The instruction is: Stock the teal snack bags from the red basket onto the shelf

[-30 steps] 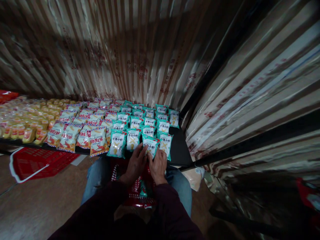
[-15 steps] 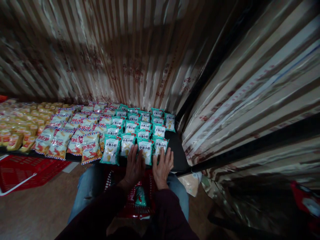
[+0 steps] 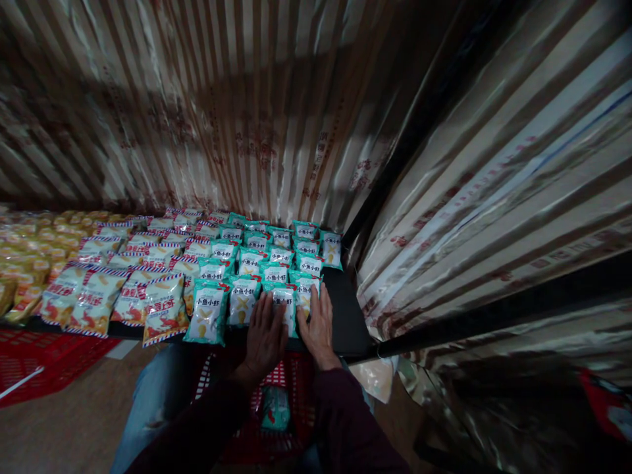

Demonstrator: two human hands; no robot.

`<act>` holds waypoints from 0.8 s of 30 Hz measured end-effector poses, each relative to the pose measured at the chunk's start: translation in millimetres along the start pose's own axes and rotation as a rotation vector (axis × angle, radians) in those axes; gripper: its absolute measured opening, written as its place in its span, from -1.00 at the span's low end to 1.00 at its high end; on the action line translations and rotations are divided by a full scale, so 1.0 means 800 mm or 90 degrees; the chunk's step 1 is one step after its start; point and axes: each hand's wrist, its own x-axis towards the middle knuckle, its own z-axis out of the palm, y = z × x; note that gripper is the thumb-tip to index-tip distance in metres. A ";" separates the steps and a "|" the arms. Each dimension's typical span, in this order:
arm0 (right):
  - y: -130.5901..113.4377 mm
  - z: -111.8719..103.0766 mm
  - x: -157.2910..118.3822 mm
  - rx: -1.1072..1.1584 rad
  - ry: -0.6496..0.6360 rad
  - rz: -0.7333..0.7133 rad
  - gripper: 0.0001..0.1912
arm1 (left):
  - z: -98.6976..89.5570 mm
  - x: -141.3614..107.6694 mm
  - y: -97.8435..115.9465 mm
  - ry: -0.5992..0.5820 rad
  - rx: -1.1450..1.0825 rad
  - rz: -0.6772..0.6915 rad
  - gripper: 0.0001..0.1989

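Green-and-white snack bags (image 3: 206, 313) lie in rows at the right end of a dark shelf (image 3: 340, 309). My left hand (image 3: 265, 336) rests with fingers stretched out over the lower left part of a front-row snack bag (image 3: 282, 304). On that bag's right, my right hand (image 3: 317, 324) lies along the right side of another green snack bag (image 3: 305, 289), its fingers extended and the thumb apart. Both palms face down or inward, and neither hand is closed round a bag. The fingers partly cover the front bags.
Red, white and blue snack bags (image 3: 165, 308) and yellow packs (image 3: 27, 276) fill the shelf to the left. Between my legs sits a red basket (image 3: 296, 421) holding a green bag (image 3: 275, 408). Another red basket (image 3: 59, 359) is at left. Striped sheeting (image 3: 276, 99) hangs behind.
The view has shifted slightly, so the shelf appears lower and further left. My right hand has moved a little up along the side of the right front bag. My left hand stays over its bag.
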 end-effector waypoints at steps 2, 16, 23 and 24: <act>0.002 0.001 0.002 0.002 -0.037 0.008 -0.37 | 0.003 0.001 -0.001 -0.012 0.005 0.005 -0.39; -0.010 -0.008 -0.010 -0.016 0.044 0.019 -0.43 | 0.008 -0.007 0.005 0.021 -0.034 0.027 -0.25; -0.039 -0.021 -0.041 -0.006 0.068 0.008 -0.63 | 0.004 -0.016 0.009 0.025 -0.048 0.041 -0.31; -0.044 -0.022 -0.047 0.002 0.058 0.005 -0.64 | 0.004 -0.019 0.009 0.022 -0.052 0.043 -0.32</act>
